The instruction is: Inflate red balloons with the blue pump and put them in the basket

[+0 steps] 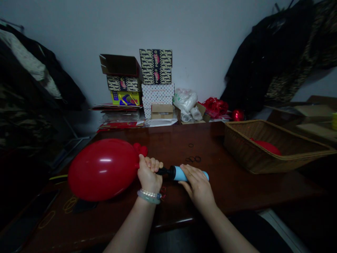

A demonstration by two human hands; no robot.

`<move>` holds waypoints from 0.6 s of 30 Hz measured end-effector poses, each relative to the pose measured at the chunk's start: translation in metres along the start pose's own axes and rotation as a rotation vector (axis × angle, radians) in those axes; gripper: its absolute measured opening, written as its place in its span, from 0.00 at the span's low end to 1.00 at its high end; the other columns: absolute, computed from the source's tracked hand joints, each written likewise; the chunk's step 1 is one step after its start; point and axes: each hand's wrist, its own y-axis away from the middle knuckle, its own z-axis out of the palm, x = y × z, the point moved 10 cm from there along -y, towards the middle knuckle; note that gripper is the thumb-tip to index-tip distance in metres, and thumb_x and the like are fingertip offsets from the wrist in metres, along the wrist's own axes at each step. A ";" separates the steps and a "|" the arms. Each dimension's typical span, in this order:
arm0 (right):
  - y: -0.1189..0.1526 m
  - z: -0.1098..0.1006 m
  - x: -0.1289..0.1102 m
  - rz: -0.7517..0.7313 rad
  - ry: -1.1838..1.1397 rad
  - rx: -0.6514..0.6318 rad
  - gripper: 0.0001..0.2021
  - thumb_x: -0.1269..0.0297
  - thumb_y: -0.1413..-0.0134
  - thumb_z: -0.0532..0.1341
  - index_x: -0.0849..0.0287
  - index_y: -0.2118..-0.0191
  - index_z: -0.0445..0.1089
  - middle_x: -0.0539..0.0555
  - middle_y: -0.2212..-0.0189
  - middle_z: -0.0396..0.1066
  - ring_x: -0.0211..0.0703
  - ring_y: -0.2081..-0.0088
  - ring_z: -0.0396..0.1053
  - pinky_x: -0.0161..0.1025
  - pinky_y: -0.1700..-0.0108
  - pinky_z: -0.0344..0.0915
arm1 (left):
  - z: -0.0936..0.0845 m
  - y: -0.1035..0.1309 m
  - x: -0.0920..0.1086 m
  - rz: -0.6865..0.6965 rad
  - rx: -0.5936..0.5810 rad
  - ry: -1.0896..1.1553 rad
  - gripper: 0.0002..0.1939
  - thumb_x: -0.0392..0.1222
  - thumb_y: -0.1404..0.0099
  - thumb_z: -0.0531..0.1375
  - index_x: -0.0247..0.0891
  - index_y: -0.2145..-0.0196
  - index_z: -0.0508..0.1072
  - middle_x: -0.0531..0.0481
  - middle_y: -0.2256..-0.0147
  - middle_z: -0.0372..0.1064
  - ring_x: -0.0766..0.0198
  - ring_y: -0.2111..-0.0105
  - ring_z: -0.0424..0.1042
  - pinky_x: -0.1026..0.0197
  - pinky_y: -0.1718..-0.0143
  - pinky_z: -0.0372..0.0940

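Observation:
A large, inflated red balloon [102, 168] lies over the left part of the table, its neck pointing right. My left hand [149, 172] is closed around that neck where it meets the black nozzle of a light-blue balloon pump [179, 173]. Around the pump's blue barrel, my right hand [197, 184] is closed, fingers over the top and thumb below. The pump lies roughly level above the table. Small red balloons [142, 149] show behind my left hand, partly hidden by it and the big balloon.
A wicker basket [252, 165] with a red balloon [267, 147] inside stands on the right of the brown table [210, 147]. Black rings [193, 159] lie beyond the pump, yellow rubber bands [70, 204] at the left. Stacked boxes [156, 66] and plastic bags [185, 100] line the wall.

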 end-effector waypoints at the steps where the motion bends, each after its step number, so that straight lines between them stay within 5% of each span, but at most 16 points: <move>1: -0.001 0.000 0.001 -0.005 0.003 -0.010 0.24 0.61 0.41 0.59 0.57 0.40 0.60 0.57 0.46 0.68 0.49 0.44 0.64 0.49 0.44 0.63 | 0.000 0.000 0.002 0.005 -0.001 0.000 0.26 0.51 0.33 0.54 0.39 0.82 0.48 0.60 0.89 0.42 0.73 0.88 0.45 0.65 0.82 0.51; 13: -0.003 -0.004 0.025 -0.041 0.077 -0.035 0.26 0.60 0.41 0.59 0.56 0.38 0.57 0.55 0.44 0.66 0.48 0.41 0.61 0.51 0.41 0.60 | -0.015 -0.021 0.037 0.047 0.072 0.052 0.25 0.47 0.31 0.50 0.38 0.83 0.48 0.60 0.90 0.42 0.73 0.89 0.45 0.65 0.82 0.51; 18: -0.001 -0.009 0.022 -0.040 0.049 0.013 0.25 0.61 0.41 0.59 0.56 0.39 0.58 0.56 0.45 0.67 0.49 0.43 0.63 0.51 0.43 0.62 | -0.015 -0.018 0.031 0.032 0.054 0.072 0.24 0.45 0.31 0.51 0.38 0.83 0.48 0.60 0.89 0.42 0.73 0.88 0.45 0.65 0.82 0.50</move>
